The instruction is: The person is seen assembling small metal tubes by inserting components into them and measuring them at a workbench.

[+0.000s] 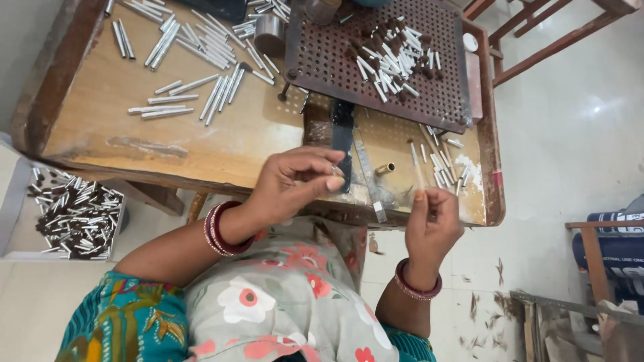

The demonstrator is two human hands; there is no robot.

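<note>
Wooden worktable (pixel 201 144), perforated tray (pixel 322 60) holding tubes (pixel 396 57)

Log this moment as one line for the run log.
left hand: pinching small metal piece | right hand: holding thin stick upright | brass tube between them | tray: loose tubes

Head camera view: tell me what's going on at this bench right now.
A person sits at a wooden workbench. The left hand pinches a small silvery piece at its fingertips, too small to identify. The right hand holds a thin pale stick upright between its fingers. Loose metal tubes lie scattered on the bench, more rest on a perforated brown plate, and a box of tubes sits on the floor below.
</note>
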